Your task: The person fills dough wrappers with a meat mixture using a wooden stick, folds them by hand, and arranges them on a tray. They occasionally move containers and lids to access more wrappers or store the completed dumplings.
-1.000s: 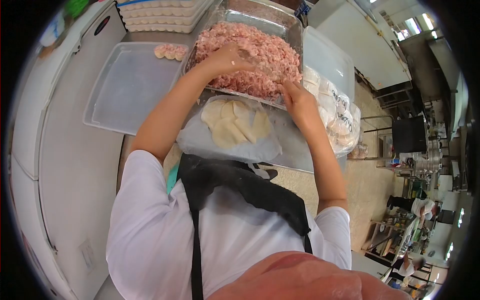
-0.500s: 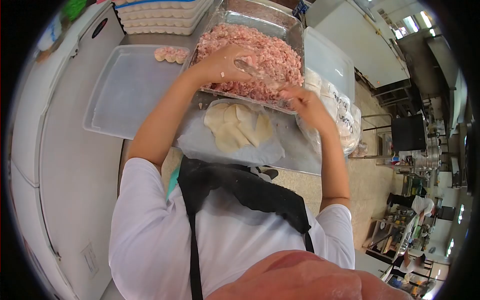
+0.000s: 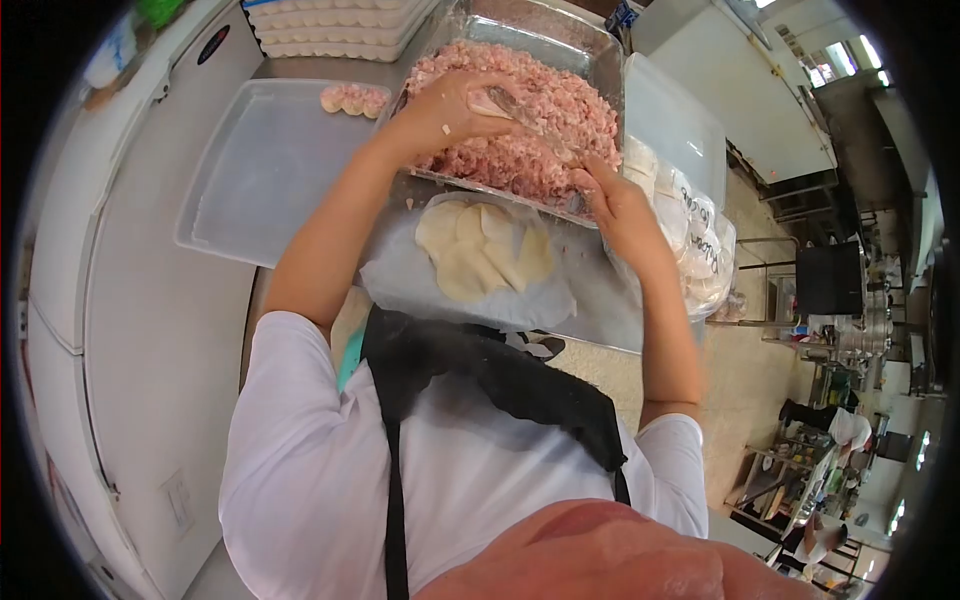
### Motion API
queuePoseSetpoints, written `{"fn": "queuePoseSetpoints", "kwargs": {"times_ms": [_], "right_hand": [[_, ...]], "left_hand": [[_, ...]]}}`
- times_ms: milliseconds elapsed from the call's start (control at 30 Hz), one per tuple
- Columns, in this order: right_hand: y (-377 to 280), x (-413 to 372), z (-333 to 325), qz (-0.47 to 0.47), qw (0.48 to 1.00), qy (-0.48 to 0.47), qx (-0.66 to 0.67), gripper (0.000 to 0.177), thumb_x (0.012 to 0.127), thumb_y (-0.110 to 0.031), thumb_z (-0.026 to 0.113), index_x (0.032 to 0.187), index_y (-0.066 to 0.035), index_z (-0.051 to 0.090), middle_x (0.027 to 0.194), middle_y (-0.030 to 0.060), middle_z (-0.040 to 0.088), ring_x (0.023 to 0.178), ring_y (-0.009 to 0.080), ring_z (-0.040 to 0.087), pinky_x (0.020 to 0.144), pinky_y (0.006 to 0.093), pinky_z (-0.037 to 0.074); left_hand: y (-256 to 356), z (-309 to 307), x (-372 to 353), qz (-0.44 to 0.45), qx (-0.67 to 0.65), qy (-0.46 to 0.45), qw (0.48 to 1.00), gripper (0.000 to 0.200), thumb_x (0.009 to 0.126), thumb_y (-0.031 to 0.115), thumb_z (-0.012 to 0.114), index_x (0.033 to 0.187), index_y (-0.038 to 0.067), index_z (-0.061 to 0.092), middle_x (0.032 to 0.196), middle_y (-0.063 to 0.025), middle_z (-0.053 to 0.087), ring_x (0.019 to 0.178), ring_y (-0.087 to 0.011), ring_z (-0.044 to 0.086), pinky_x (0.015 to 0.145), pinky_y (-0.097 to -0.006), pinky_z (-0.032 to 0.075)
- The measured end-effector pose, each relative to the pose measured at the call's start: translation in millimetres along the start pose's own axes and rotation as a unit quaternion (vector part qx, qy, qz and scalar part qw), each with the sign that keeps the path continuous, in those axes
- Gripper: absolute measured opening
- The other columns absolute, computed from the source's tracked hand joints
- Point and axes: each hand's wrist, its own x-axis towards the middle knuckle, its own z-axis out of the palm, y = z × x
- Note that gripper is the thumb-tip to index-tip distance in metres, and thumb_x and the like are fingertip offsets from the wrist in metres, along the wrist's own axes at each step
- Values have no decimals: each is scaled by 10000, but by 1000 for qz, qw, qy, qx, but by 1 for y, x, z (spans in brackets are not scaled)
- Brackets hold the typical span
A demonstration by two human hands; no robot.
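**Hands working at the meat tray**

The left hand is lying over the big tray full of pink minced meat. It is gripping a thin flat metal tool. The tool is lying across the meat and pointing toward the right hand.

The right hand is sitting at the near edge of the big tray with its fingers bent. I cannot tell if it is holding anything.

Just below the big tray, between the 2 arms, a pile of round dough wrappers is resting on a white sheet. To the left, a clear plastic tray is holding a few folded dumplings in its far corner. To the right, bags of wrappers are sitting on the tabletop.
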Motion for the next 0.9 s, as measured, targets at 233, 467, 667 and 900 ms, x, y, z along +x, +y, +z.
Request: {"fn": "queuePoseSetpoints", "kwargs": {"times_ms": [233,467,667,900], "right_hand": [[42,3,28,159,896,47,411,269,926,-153,531,1169,-62,603,728,-59,523,598,34,445,500,183,348],[47,3,37,185,886,80,418,296,949,-236,545,1167,-44,603,676,-73,435,543,9,350,459,159,265],[49,3,44,188,883,108,416,316,955,-240,524,1171,-15,578,704,-38,440,612,25,426,502,159,449],[39,6,40,197,888,126,396,307,939,-216,565,1167,-11,596,710,-50,456,596,20,405,502,164,392]], "left_hand": [[-80,-85,-29,-39,30,90,995,559,708,331,756,1156,36,598,1087,-147,617,979,-221,577,868,-332,454],[-207,-152,-48,-151,316,180,919,606,706,244,711,1254,60,526,978,-132,641,883,-259,609,815,-342,475],[-208,-143,-36,-211,269,149,928,866,724,255,743,1441,151,270,966,-181,642,906,-323,617,805,-397,479],[-205,-129,-38,-199,253,188,928,869,774,187,719,1468,168,197,935,-188,644,863,-336,625,767,-409,484]]}}
